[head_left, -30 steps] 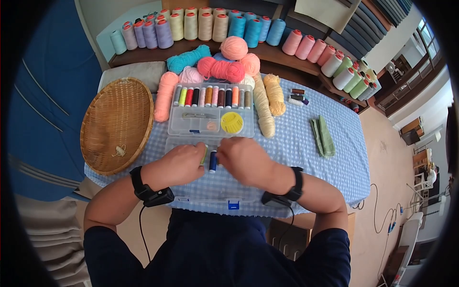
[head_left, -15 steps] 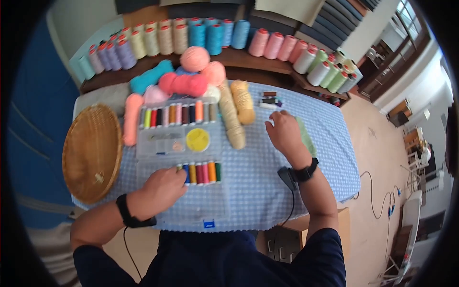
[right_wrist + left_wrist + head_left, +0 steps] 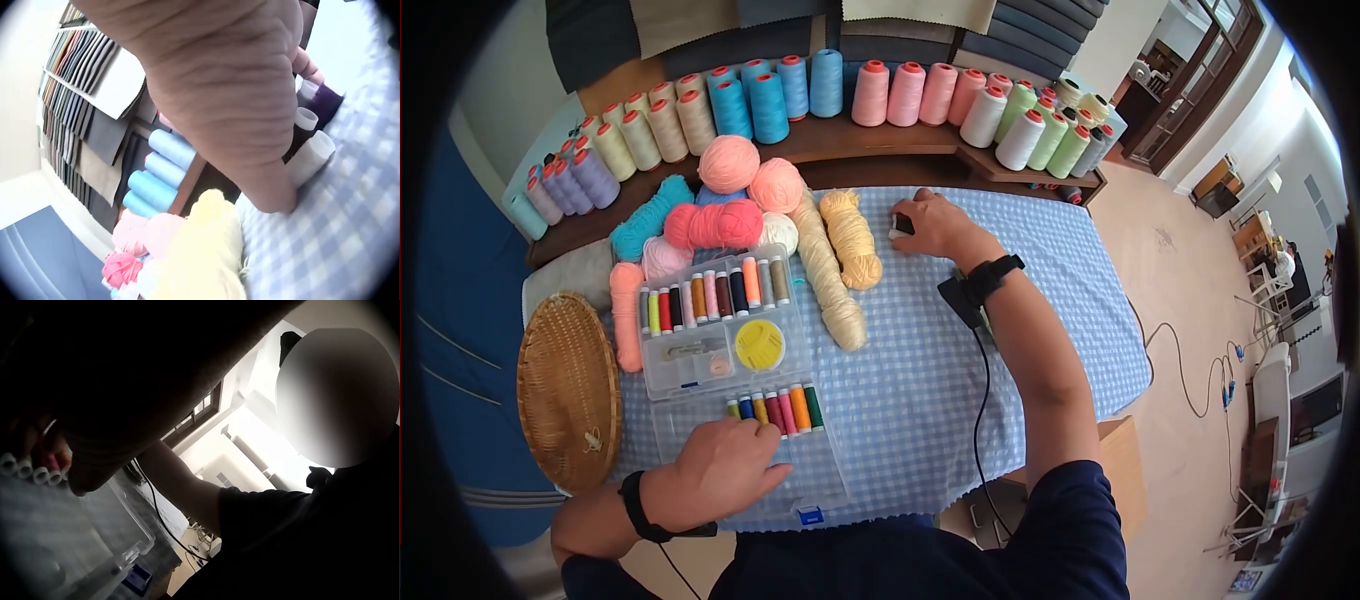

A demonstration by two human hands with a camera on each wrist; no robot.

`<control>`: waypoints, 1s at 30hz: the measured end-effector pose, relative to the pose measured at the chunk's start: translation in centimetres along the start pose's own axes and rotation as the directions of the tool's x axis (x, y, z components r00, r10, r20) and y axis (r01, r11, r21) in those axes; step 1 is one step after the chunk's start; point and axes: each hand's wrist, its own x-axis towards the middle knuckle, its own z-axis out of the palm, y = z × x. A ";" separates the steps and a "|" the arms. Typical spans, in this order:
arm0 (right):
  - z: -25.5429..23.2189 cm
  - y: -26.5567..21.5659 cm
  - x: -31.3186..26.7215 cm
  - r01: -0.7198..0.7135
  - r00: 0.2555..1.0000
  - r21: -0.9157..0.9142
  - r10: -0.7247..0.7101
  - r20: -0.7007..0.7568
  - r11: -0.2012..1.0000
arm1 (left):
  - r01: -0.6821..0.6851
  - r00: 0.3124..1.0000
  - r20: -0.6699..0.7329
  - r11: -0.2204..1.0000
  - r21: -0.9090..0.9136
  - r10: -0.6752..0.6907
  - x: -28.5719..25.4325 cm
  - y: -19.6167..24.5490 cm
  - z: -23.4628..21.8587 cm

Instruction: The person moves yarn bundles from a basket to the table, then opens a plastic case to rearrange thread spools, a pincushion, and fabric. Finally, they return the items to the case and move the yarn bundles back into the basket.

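Reaching to the far side of the table, the right hand (image 3: 945, 228) has left the near half of the clear plastic case (image 3: 828, 480), where both hands worked a second ago, and now curls round the loose spools; its thumb lies against a white spool (image 3: 311, 159), with a dark spool (image 3: 300, 137) and a purple spool (image 3: 328, 105) just beside. The left hand (image 3: 725, 462) stays at the near row of spools (image 3: 774, 412); its fingertips are hidden, so whether they pinch anything cannot be told. That seems to split the work between spools outside the case and those inside it. The loose spools are small cylinders with pale, hollow ends. Smooth and see-through, the case lies on soft blue-and-white checked cloth (image 3: 930, 380), while left of the right hand sits a plump, stringy yellow skein (image 3: 852, 240).
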 end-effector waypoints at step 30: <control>-2.4 -9.5 -21.6 -0.021 0.996 0.284 -0.003 0.086 0.959 | -0.165 0.971 -0.182 0.985 -0.051 0.153 15.1 4.9 2.7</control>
